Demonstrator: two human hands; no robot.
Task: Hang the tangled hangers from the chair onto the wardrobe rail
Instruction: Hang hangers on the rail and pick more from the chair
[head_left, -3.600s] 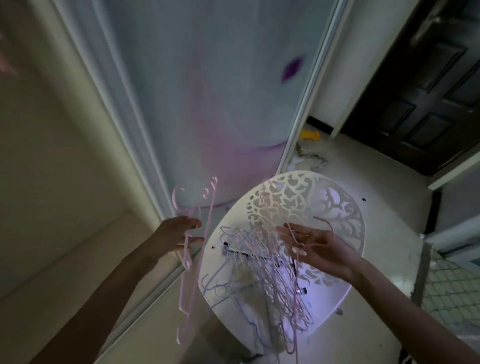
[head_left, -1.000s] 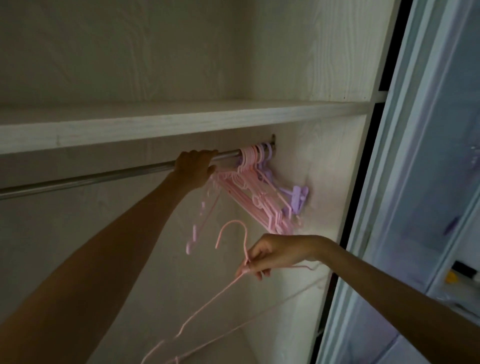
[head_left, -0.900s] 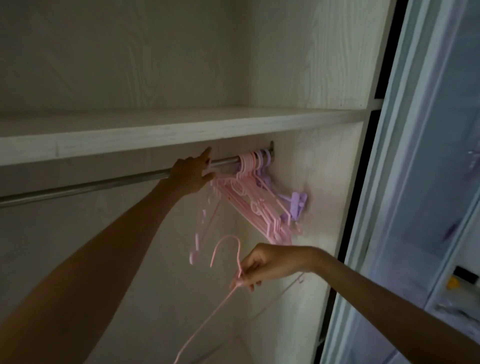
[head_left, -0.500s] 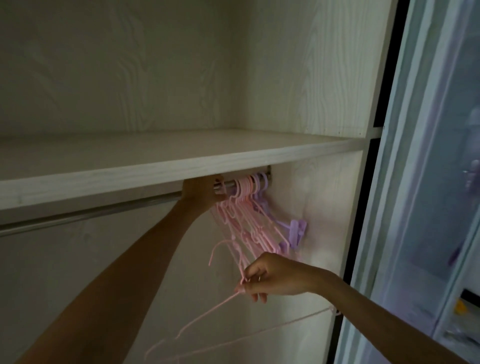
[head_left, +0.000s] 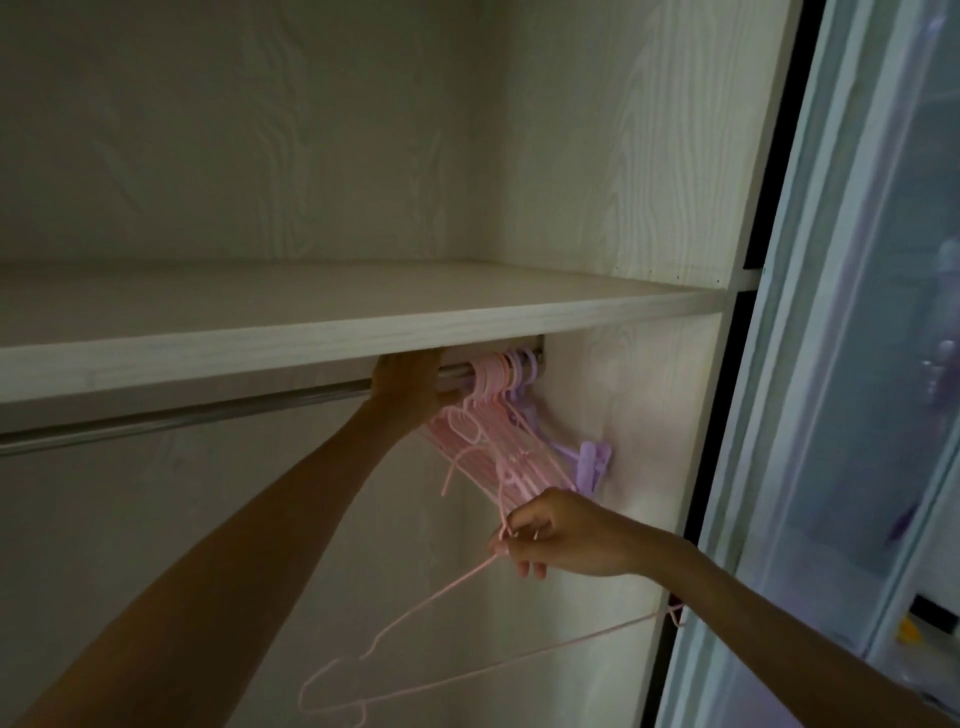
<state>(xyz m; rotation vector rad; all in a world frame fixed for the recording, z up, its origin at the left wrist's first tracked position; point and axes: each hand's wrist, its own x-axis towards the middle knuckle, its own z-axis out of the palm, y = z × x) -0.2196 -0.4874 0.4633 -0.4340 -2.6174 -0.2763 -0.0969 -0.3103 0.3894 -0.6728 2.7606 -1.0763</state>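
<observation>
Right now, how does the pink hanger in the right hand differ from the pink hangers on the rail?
The held pink hanger hangs below the rail, hooked on nothing; the bunch of pink hangers is hooked over it.
The held one is single, pinched at the neck by the right hand; the bunch is packed together beside the left hand, which grips the rail.
Both are thin and pink.

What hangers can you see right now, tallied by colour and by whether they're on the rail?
Pink hanger off the rail, pinched by the right hand: 1
Pink bunch on the rail: 1 cluster, too packed to count singly
Purple bunch at the rail's end: 1 cluster, likewise
Total: 1 loose hanger, 2 clusters
</observation>
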